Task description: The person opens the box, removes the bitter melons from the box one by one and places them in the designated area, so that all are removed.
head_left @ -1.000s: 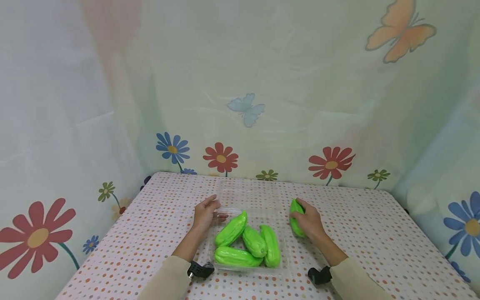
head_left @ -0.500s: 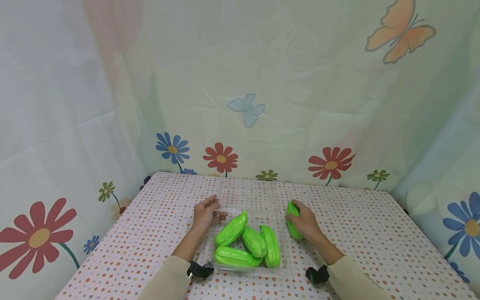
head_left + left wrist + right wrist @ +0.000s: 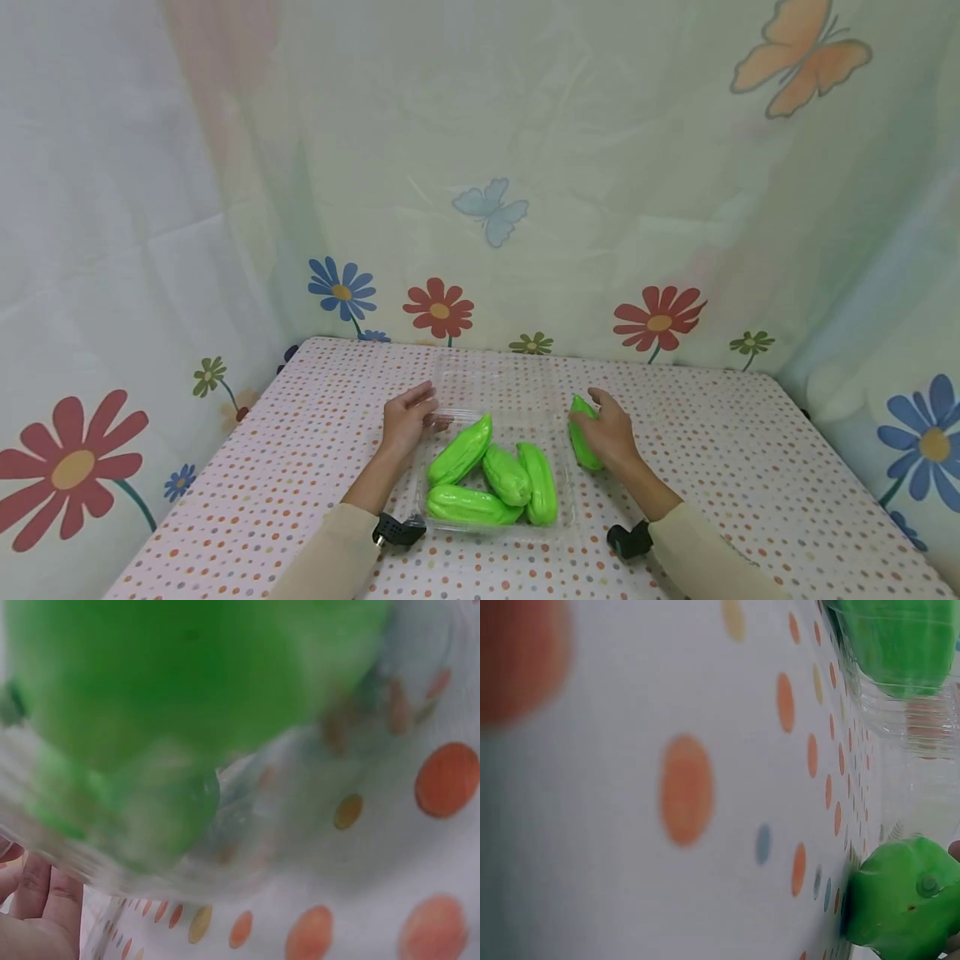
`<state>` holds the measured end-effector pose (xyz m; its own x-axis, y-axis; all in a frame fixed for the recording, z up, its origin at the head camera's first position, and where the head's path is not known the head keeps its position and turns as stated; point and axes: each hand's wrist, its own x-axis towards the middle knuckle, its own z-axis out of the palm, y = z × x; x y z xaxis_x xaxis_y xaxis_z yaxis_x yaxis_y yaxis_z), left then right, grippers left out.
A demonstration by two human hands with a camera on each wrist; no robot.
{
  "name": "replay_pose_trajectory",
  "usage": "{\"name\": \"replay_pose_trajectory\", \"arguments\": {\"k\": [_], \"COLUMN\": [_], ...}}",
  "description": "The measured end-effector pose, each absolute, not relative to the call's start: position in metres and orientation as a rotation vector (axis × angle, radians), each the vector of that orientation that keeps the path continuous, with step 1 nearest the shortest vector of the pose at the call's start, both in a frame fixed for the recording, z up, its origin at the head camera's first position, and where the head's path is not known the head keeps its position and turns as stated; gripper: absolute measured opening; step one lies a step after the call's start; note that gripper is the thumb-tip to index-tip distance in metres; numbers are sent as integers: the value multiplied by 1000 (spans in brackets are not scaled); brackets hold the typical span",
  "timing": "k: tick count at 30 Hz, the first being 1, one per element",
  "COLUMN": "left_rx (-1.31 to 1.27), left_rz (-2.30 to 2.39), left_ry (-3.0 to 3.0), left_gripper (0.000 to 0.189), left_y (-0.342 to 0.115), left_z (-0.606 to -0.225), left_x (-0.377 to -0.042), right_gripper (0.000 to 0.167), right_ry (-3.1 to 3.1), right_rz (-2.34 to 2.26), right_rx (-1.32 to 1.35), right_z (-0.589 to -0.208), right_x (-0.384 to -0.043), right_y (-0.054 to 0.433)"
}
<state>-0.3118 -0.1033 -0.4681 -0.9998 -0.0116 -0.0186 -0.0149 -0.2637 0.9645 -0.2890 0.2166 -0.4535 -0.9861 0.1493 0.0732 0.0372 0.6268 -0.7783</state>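
Observation:
A transparent clamshell box [image 3: 558,529] lies with its lid [image 3: 495,375] folded back. Inside are several glossy, bright-green, ridged long vegetables, like bitter melons [image 3: 542,485]. My left hand [image 3: 405,421] rests at the box's left side near the hinge, fingers extended; in the left wrist view its fingers [image 3: 56,900] lie beyond the clear wall. One more green bitter melon [image 3: 583,446] lies on the table just right of the box. My right hand [image 3: 609,429] is over it, thumb overlapping it and index finger raised off its tip. The right wrist view shows its lobed end [image 3: 900,900] at the tabletop.
A dotted cloth covers the table [image 3: 712,467]. Behind and at both sides hangs a curtain [image 3: 630,167] printed with flowers and butterflies. Black wrist cameras [image 3: 630,540] sit on both wrists, the left one beside the box's near left corner.
My right hand moved the bitter melon slightly left toward the box, then its fingers loosened and spread. My left hand stays by the box. The head view has tilted slightly down.

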Motion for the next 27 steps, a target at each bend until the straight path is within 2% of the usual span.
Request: {"name": "replay_pose_trajectory", "arguments": {"k": [11,20,27], "left_rx": [-29,-49,-45], "left_rz": [2509,2519,2514], "left_ry": [1915,1915,1912], "left_gripper": [50,49,49], "left_y": [-102,-103,-102], "left_z": [-471,-472,-471], "left_x": [-314,-314,-313], "right_gripper": [63,60,58], "right_ry": [-2668,-2525,-2563], "right_rz": [1043,1251,1345], "right_rx": [-164,-37,84], "right_z": [-443,-404,-388], "right_x": [-287,-276,-257], "right_y": [213,200,186]}}
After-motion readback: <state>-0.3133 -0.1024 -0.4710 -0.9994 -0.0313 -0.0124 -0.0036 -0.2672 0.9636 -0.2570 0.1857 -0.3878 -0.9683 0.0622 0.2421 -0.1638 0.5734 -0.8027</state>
